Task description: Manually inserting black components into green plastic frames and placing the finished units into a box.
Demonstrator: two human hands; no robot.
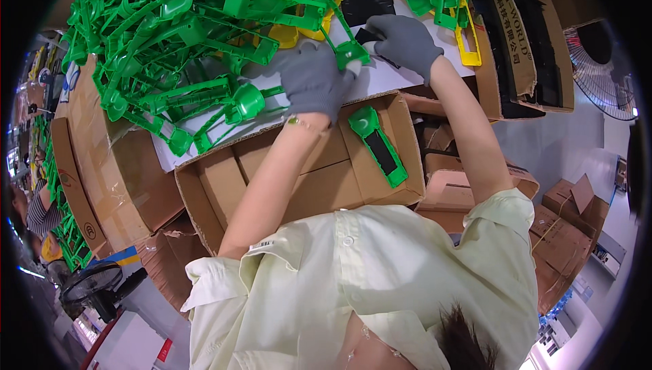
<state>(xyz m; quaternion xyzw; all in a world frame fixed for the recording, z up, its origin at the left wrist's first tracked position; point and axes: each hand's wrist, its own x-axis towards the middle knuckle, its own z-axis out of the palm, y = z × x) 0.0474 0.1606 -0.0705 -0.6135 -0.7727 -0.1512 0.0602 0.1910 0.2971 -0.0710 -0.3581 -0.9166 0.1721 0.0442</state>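
Large tangled heap of green moulded plastic frames (183, 37) covered most of the white tabletop (380, 78), far too many and too interlocked to count; a few yellow plastic frames (468, 47) showed at its far right edge, at least two, the rest hidden. Nearer the person sat an open brown cardboard box (272, 173), its floor mostly bare, with one finished green plastic piece with a black insert (378, 146) lying against the right wall. One done and boxed, then, against a heap untouched: by that reckoning the work stood near its beginning. Other cardboard boxes (564, 234) stood stacked to the right, four or so visible, and one tall carton (516, 37) beside the table. A flat black rectangular sheet (367, 7) lay on the table beyond the hands. Both hands wore grey knit gloves. Left hand (312, 81) was closed around the stem of a small green plastic part (352, 53), held just above the table's near edge; right hand (404, 43) pinched fingers together on a small black piece (367, 34) at that part's top. A fan (601, 71) stood at far right.
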